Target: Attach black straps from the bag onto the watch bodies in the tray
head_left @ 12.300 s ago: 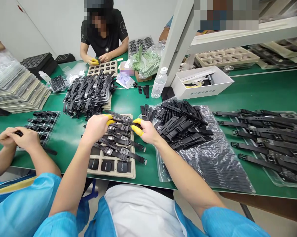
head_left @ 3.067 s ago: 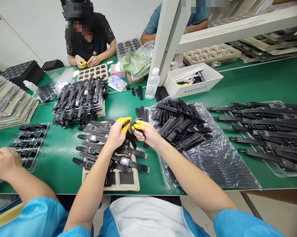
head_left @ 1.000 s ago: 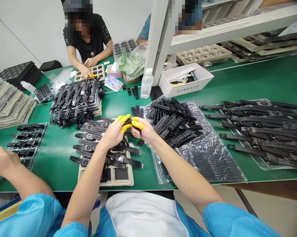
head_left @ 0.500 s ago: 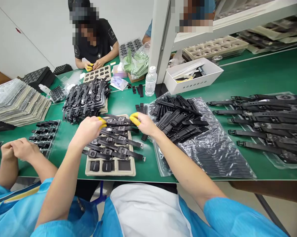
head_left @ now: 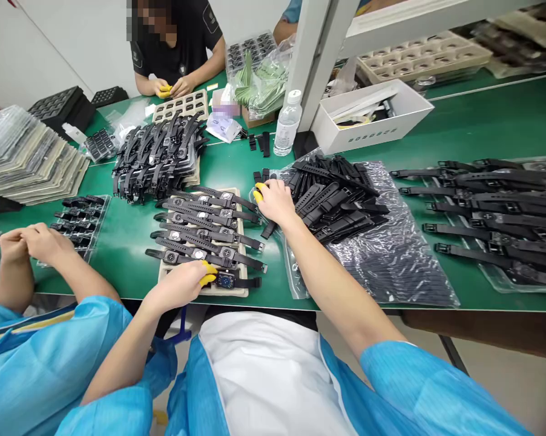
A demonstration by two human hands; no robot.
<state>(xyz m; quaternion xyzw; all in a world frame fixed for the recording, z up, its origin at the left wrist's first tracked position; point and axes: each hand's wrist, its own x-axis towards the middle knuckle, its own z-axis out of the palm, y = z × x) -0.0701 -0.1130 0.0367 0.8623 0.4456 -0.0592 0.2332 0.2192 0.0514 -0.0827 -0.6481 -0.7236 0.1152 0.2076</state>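
Observation:
My left hand [head_left: 184, 284], with yellow finger covers, is pinched at the left side of a smartwatch [head_left: 226, 280] lying face up at the near end of a beige tray [head_left: 241, 292]. One black strap [head_left: 248, 283] extends right from that watch. Farther up the tray lie several rows of watches [head_left: 200, 255], back side up, with straps attached. My right hand [head_left: 275, 200], also with yellow finger covers, has its fingers curled over a few loose straps [head_left: 264, 174] left of a large strap pile [head_left: 332, 194]. What sits between those fingertips is hidden.
A plastic bag [head_left: 409, 266] lies under the strap pile. More strapped watches [head_left: 500, 221] lie at right. Behind stand a bottle [head_left: 287, 124], a white box [head_left: 368, 130] and stacked watches [head_left: 157, 157]. A co-worker's hands [head_left: 39, 242] are at left; another person [head_left: 177, 54] sits opposite.
My left hand has come from the tray's far end to its near end, at a face-up watch. My right hand has left the tray rightward to the loose straps. The view has shifted.

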